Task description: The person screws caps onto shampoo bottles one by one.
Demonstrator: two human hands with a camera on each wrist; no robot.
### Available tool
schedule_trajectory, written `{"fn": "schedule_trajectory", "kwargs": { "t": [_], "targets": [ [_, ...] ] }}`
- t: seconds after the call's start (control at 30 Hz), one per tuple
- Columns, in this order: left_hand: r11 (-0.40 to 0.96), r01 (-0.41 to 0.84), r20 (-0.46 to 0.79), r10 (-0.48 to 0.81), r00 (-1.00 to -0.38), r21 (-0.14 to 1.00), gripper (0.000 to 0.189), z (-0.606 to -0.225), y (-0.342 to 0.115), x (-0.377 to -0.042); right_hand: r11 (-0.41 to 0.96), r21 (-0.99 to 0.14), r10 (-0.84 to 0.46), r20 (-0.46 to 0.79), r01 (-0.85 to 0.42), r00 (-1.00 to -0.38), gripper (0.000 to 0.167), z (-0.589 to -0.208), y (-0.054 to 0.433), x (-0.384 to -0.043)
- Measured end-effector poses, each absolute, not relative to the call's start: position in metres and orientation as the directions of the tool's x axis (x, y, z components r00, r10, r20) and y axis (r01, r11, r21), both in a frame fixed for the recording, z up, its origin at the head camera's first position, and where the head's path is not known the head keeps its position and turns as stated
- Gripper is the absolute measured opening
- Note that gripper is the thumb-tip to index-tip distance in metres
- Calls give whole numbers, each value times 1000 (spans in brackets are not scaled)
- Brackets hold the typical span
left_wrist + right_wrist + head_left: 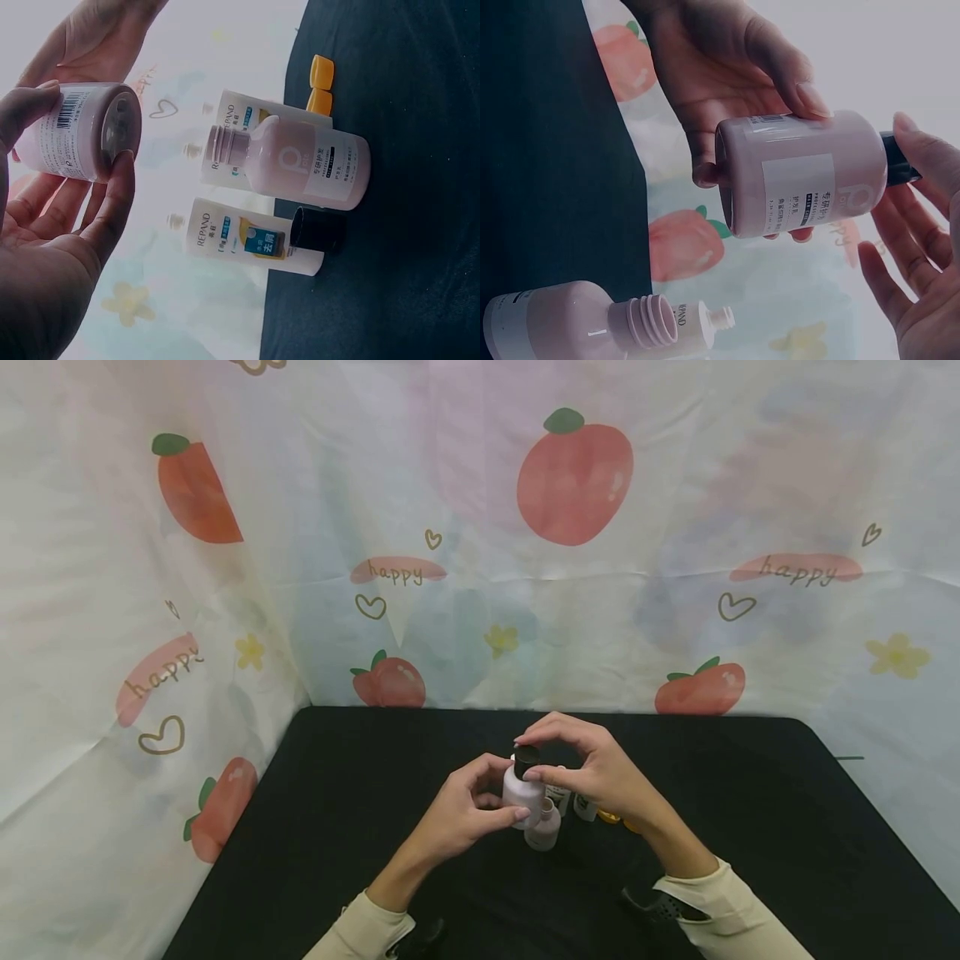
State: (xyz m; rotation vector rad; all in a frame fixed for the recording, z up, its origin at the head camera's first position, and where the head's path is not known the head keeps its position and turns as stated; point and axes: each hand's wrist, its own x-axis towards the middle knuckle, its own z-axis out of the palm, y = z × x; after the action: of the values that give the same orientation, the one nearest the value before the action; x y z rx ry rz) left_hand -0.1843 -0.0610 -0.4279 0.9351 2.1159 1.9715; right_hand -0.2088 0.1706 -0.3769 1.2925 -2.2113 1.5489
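Above the table, my left hand [457, 814] grips the body of a pale pink bottle [802, 180] labelled as hair care. My right hand [588, 764] pinches the black cap [900, 159] at its top between thumb and fingers. The bottle is roughly upright in the head view. Just below stands a second pink bottle [315, 161], its threaded neck bare. A loose black cap [315, 229] lies on the table near it. The left wrist view shows the held bottle's base and barcode, with its top hidden.
Two white REPAND bottles [259, 236] without caps stand behind the uncapped pink bottle. Beside them on the black table [360, 777] lie two yellow caps [321, 73]. A fruit-patterned curtain [480, 610] hangs along the table's back and left side.
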Motion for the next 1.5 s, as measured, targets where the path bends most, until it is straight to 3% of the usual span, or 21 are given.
{"fn": "schedule_trajectory", "kwargs": {
  "t": [0.5,0.87,1.5],
  "targets": [
    [-41,362,332,503,-798,931,43,-428,-57,-184,88,-692,-590,543,-716,-598,41,-375,166,-209],
    [-23,356,320,498,-806,934,40,-427,-58,-185,98,-736,-600,493,-670,-630,41,-377,166,-206],
    [-6,368,327,472,-819,930,48,-426,-63,-186,173,-705,-592,484,-688,-645,47,-376,174,-206]
  ]
}}
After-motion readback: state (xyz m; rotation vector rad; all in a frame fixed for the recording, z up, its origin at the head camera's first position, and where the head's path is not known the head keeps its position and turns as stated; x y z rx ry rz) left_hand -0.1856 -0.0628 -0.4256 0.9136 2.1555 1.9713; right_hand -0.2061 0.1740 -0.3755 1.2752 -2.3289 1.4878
